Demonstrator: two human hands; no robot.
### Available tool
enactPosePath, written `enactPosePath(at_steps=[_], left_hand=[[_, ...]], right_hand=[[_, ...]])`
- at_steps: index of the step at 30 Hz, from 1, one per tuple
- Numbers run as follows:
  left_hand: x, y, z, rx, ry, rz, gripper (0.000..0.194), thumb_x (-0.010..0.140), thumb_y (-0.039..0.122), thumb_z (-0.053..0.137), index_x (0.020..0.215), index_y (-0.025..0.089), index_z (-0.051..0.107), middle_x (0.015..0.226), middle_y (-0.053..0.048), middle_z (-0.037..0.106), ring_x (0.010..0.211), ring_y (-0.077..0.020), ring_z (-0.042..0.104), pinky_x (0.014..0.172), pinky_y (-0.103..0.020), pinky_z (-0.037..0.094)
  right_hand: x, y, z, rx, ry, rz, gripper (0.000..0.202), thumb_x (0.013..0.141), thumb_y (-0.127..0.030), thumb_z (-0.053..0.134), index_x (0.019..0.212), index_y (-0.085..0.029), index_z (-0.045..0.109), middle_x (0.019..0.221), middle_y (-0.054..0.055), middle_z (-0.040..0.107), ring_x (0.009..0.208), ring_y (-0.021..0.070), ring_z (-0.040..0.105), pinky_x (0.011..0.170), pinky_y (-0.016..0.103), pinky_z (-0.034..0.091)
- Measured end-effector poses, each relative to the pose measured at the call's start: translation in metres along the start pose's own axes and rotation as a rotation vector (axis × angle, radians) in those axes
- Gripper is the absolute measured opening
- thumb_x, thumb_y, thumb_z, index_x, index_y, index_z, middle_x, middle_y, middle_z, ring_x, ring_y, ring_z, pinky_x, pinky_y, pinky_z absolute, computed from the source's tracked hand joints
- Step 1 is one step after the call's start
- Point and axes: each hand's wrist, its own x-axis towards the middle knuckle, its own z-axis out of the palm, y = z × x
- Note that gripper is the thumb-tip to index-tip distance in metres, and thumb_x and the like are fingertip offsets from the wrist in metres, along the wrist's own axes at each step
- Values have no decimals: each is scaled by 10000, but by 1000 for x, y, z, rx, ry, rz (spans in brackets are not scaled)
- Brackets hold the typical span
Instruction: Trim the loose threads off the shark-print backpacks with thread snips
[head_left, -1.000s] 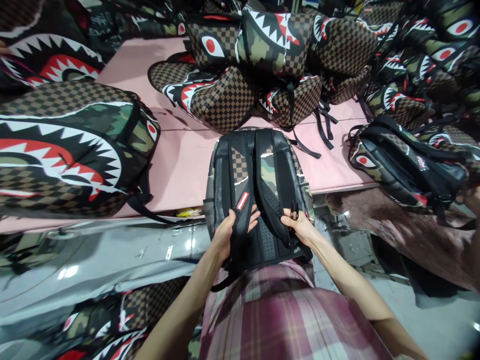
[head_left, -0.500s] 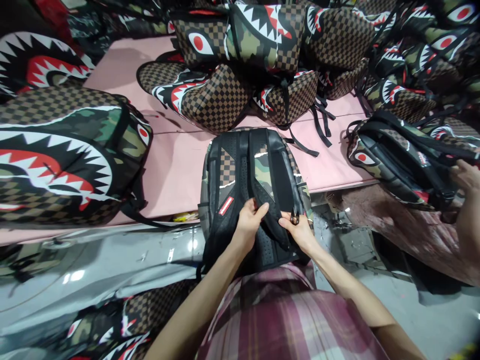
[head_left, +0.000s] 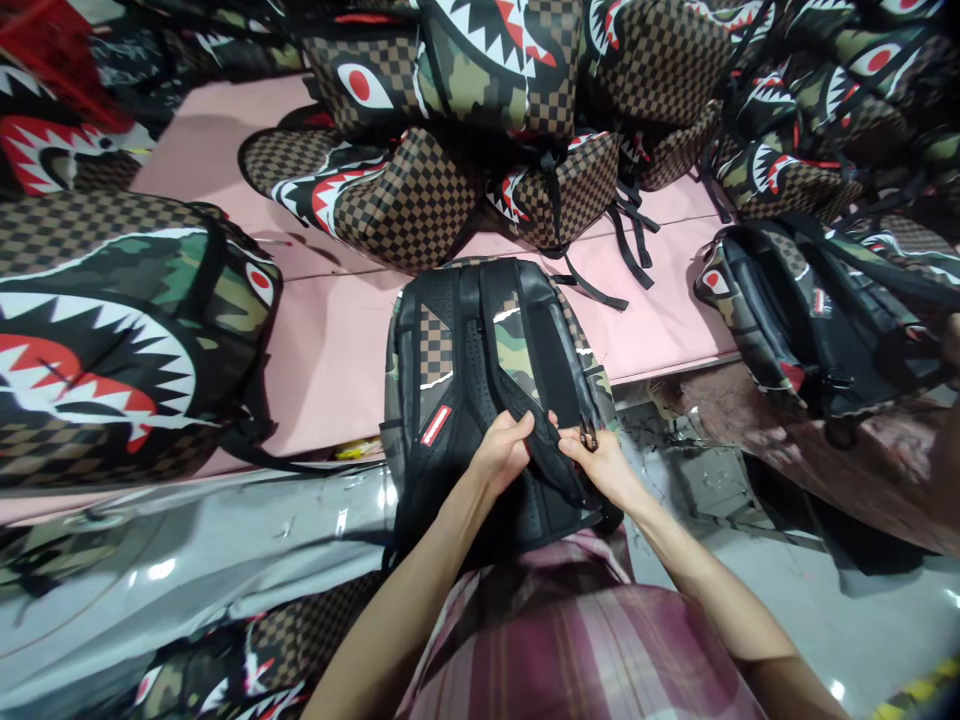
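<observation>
A backpack [head_left: 436,350] leans against the table's front edge, its black padded back and shoulder straps turned up toward me. Checkered and camouflage panels show on it, with a small red label on one strap. My left hand [head_left: 504,450] is closed around the lower part of the right-hand shoulder strap [head_left: 551,455], thumb on top. Just across the strap, my right hand [head_left: 596,462] pinches the strap's other edge, beside a dark metal buckle or zipper pull [head_left: 589,438]. The fingertips under the strap are hidden.
A large shark-mouth backpack [head_left: 97,340] lies left on the pink table [head_left: 322,350]. Several checkered bags [head_left: 427,190] are piled behind. To the right, another backpack [head_left: 810,310] lies near a person's hand [head_left: 952,340] at the edge. More bags [head_left: 225,650] sit low at left.
The view has shifted slightly, so the table and bags appear a little further left. Both hands keep hold of the strap. The backpack at right has turned, and the other person's hand has moved rightward.
</observation>
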Motion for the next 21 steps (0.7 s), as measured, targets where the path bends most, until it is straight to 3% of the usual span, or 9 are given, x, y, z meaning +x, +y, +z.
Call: enactPosePath(at_steps=[3,5,8,13,18,21], left_hand=[[1,-3,6,51,79,99,223,679,239,712,833,127,597,873,-90,691,1000,-265,608,936,-445,441],[1,-5,11,71,115,146,243,666,230,717,858,142,598,878,-80,694,1015,-259,602,942,-435,431],[4,-9,18,69,133,246,296,647,205,717,916,164,601,955,-67,690,1064,-246,575,971,-402,402],[11,-19,19,190,187,415,280,657,186,687,926,168,615,1002,-50,678,1002,-211,595,953,-350,408],[12,-22,16,194,233,380,287,628,219,710,883,148,599,876,-42,692,891,-193,628,899,-357,443],[9,-19,18,159,198,307,289,629,250,718,861,141,586,756,-32,686,798,-193,646,832,-369,479]], right_hand=[[-2,-6,-4,-131,179,-159,224,809,-339,538,933,-222,683,891,37,643,622,136,543,579,268,426],[-1,-10,-3,-196,234,-268,210,822,-337,538,936,-231,679,966,50,629,722,158,579,639,279,456],[3,-16,2,-326,262,-345,187,813,-360,573,880,-218,675,907,59,627,811,182,591,730,288,454],[14,-18,6,-586,312,-291,177,829,-328,545,845,-188,652,829,62,624,733,177,577,674,279,414],[22,-14,-9,-493,237,-260,232,845,-307,480,742,-168,634,741,32,630,684,159,580,638,253,419],[17,-12,-20,-512,295,-282,240,847,-377,498,881,-182,633,835,28,657,739,169,604,672,261,435]])
